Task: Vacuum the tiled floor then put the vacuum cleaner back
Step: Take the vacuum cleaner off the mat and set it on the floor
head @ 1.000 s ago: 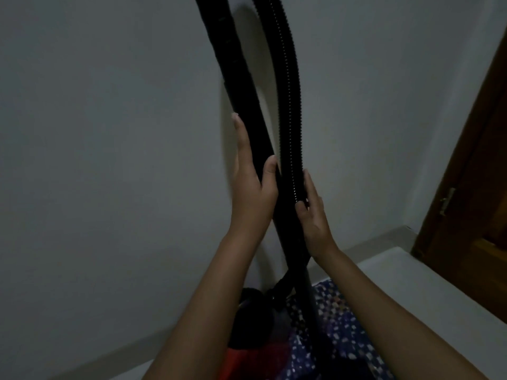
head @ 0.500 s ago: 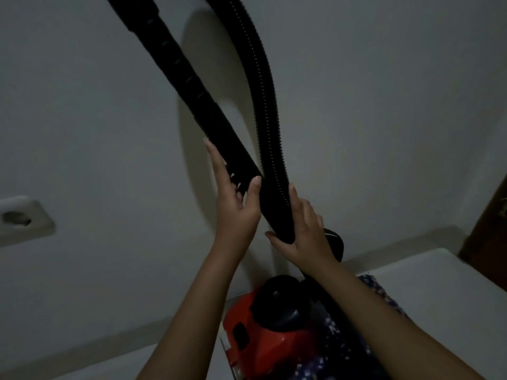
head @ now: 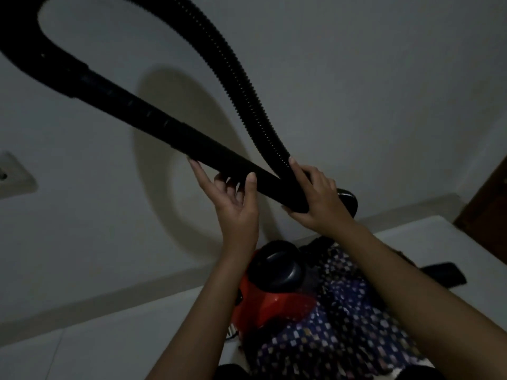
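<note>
A red and black vacuum cleaner body (head: 274, 300) stands on the pale tiled floor (head: 109, 338) by the wall. Its rigid black wand (head: 153, 116) slants up to the left, and the ribbed black hose (head: 241, 89) loops overhead and comes down to meet it. My left hand (head: 236, 204) cups the wand from below, thumb over the top. My right hand (head: 315, 198) grips the point where hose and wand cross. A black floor nozzle (head: 444, 272) lies on the floor at the right.
A grey wall (head: 356, 78) fills the background, with a wall socket (head: 13, 174) at the left edge. A brown wooden door (head: 491, 209) stands at the right. Patterned dark fabric (head: 343, 325) hangs below my arms.
The wand has tilted from near upright down to the left, and the hose loop has come into view. Both hands stayed on wand and hose. The view dropped, showing more of the red body.
</note>
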The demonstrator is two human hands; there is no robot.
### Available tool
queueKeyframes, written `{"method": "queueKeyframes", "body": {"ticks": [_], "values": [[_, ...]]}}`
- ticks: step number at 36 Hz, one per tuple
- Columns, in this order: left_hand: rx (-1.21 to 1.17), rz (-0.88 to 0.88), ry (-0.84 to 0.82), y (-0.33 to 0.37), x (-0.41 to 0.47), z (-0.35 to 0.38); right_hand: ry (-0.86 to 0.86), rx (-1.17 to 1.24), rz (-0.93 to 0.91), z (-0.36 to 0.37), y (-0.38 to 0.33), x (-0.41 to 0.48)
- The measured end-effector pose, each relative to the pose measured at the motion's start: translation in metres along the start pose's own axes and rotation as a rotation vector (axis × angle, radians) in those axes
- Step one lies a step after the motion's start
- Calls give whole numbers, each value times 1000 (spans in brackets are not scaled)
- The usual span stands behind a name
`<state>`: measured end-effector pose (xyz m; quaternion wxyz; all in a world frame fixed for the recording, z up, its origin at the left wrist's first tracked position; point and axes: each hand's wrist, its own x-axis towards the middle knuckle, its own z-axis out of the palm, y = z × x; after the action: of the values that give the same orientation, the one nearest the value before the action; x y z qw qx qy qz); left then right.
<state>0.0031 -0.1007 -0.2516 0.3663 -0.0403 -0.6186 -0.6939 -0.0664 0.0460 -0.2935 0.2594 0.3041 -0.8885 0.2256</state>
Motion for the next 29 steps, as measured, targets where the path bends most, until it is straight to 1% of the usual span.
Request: {"method": "queueKeyframes", "body": {"ticks": [2, 4, 6, 8, 10, 12, 15, 17, 20, 24, 27, 29], "values": [[30, -40, -32, -12, -10, -2, -25, -20, 19, 2, 9, -2], [137, -100, -154, -30, -22, -8, -50, -42, 21, 3, 17, -2], [365, -184, -371, -58, -33, -19, -71, -62, 14, 3, 24, -1], [675, -243, -639, -91, -42, -33, -84, -77, 9, 3, 29, 2], [915, -239, -853, -120, -46, -41, -85, -87, 6, 4, 33, 5], [1060, -225, -961, -141, -46, -41, -85, -95, 2, 6, 37, 7], [1203, -198, -1031, -165, -41, -37, -85, -113, 5, 11, 44, 9], [1232, -193, -1106, -177, -39, -35, -79, -127, 7, 17, 50, 8], [1168, -211, -1186, -188, -37, -37, -61, -143, 9, 25, 55, 6], [1031, -288, -1176, -189, -33, -41, -66, -177, 1, 29, 54, 6], [973, -374, -1155, -177, -31, -37, -79, -189, 21, 23, 46, 7], [970, -413, -1183, -163, -34, -35, -104, -184, 39, 12, 39, 10]]}}
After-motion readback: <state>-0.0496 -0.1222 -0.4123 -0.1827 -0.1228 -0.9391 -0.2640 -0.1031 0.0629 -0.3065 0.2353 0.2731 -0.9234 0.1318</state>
